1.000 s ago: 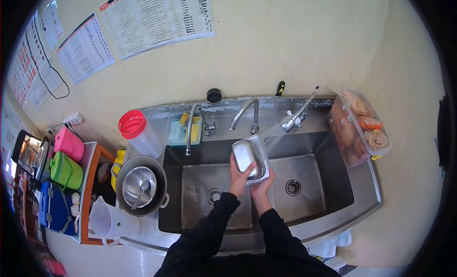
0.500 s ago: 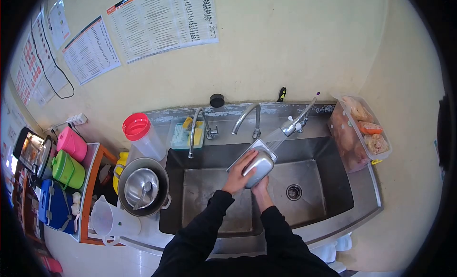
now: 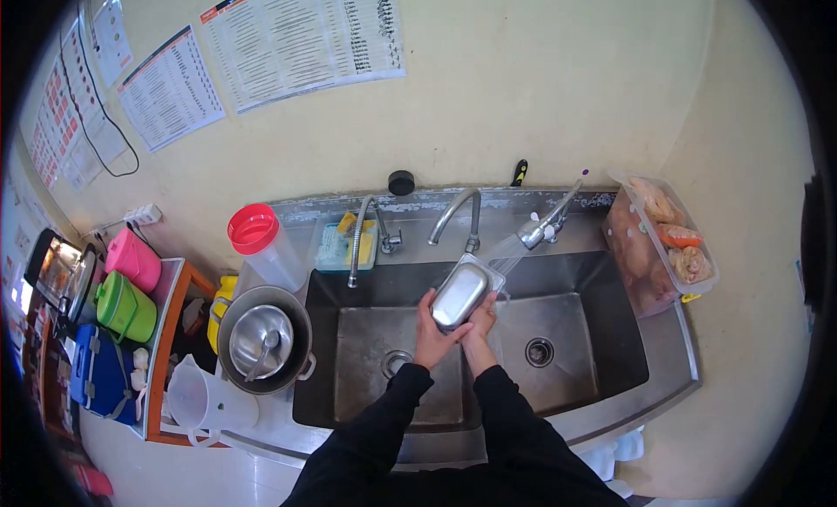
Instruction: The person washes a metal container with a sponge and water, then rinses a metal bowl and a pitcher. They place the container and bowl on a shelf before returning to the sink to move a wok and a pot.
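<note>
A small stainless steel food pan (image 3: 461,296) is held over the divider of the double sink (image 3: 370,333), its rounded underside toward me. My left hand (image 3: 430,337) grips its left and lower edge, thumb across the bottom. Closed on its right side is my right hand (image 3: 479,331), fingers partly hidden behind the pan. Just beyond the pan's upper right corner, water sprays from the right-hand faucet (image 3: 536,232). A curved faucet (image 3: 460,215) stands behind the pan.
Left of the sink are a large pot (image 3: 301,337) holding a metal bowl and ladle, a clear pitcher (image 3: 205,398) and a red-lidded container (image 3: 270,250). A sponge tray (image 3: 330,256) sits behind. At right stands a plastic bin (image 3: 641,254) of bagged food.
My left hand has slid from the pan's upper face down to its lower left edge. The pan has turned slightly, and its underside now faces me more fully.
</note>
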A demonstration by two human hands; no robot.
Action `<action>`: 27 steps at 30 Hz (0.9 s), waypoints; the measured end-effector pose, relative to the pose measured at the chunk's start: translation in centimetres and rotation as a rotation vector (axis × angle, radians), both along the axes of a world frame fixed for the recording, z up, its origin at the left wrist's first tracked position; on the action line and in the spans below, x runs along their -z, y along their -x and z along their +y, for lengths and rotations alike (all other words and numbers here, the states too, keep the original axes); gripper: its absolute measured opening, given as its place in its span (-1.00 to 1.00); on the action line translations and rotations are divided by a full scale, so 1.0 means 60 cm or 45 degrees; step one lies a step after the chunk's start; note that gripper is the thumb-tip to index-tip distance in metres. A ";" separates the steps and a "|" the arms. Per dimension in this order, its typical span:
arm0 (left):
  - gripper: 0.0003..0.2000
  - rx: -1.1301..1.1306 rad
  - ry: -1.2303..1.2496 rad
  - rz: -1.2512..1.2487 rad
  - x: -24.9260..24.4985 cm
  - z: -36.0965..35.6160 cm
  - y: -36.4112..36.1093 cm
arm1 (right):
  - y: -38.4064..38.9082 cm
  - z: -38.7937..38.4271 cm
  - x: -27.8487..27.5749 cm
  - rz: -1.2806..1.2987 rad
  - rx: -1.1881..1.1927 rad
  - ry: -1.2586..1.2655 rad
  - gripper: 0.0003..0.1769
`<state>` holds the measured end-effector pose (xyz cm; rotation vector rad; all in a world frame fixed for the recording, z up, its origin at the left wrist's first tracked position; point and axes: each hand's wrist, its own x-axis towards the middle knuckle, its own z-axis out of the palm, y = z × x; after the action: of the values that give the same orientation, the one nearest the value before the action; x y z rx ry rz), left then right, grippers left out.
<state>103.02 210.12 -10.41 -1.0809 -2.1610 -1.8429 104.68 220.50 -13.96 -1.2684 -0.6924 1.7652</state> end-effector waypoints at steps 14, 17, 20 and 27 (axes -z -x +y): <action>-0.53 0.397 -0.316 -1.689 0.047 -0.006 0.100 | -0.085 -0.022 -0.034 -0.279 -1.551 -1.646 -0.49; -0.49 0.724 -0.226 -1.828 0.041 -0.035 0.122 | -0.077 0.058 -0.058 -0.506 -1.535 -2.754 -0.34; -0.49 0.586 -0.139 -1.775 0.017 -0.031 0.104 | -0.050 0.063 -0.064 -0.859 -1.694 -2.535 -0.31; -0.50 0.629 -0.095 -1.707 0.028 -0.065 0.122 | -0.004 0.106 -0.004 -0.567 -1.489 -2.896 -0.35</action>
<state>95.70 206.23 -12.11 -0.2730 -2.3217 -3.5398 104.89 226.83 -13.74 0.6164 -2.6896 0.1526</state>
